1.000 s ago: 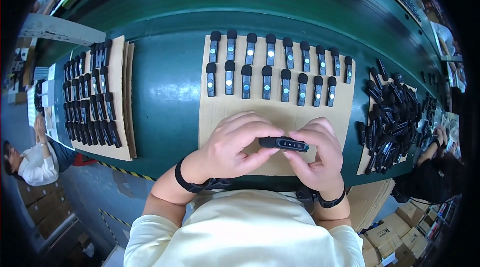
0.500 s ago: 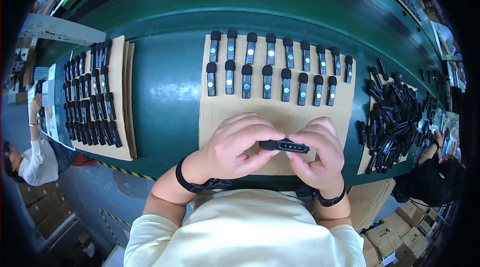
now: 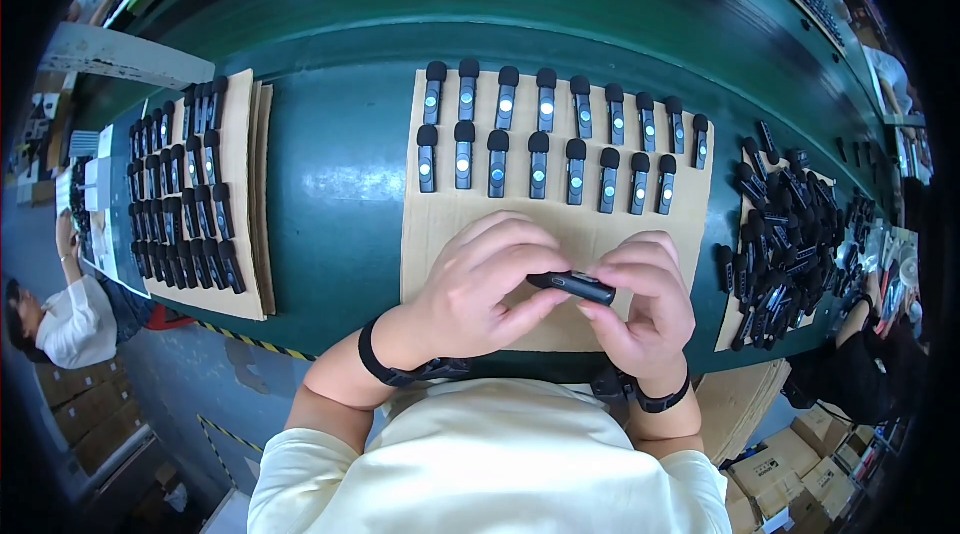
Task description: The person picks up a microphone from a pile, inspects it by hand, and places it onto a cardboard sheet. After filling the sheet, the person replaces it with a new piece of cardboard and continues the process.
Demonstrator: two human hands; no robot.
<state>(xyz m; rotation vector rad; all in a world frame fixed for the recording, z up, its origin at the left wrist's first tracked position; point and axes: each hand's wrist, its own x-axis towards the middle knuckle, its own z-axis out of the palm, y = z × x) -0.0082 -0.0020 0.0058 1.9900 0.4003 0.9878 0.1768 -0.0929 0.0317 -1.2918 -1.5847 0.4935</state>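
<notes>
Between both hands I hold one small black clip-on wireless microphone [image 3: 580, 285] above the near part of a cardboard sheet [image 3: 450, 249]. My left hand [image 3: 495, 284] pinches its foam-covered end, which the fingers partly hide. My right hand [image 3: 645, 299] grips the other end between thumb and fingers. A narrow side of the microphone with a small port faces up. Beyond my hands, two rows of similar microphones [image 3: 538, 164] lie on the sheet, foam tips pointing away from me, with pale round stickers on their bodies.
To the left, stacked cardboard [image 3: 245, 234] carries several rows of microphones [image 3: 195, 204]. A loose heap of microphones [image 3: 785, 244] covers cardboard at the right. The green table [image 3: 330, 174] runs between. One person [image 3: 75, 324] sits at far left, another [image 3: 865, 364] at far right.
The microphone has been rolled in my fingers, so its face with small holes no longer shows and a port side does. My hands stay in nearly the same place.
</notes>
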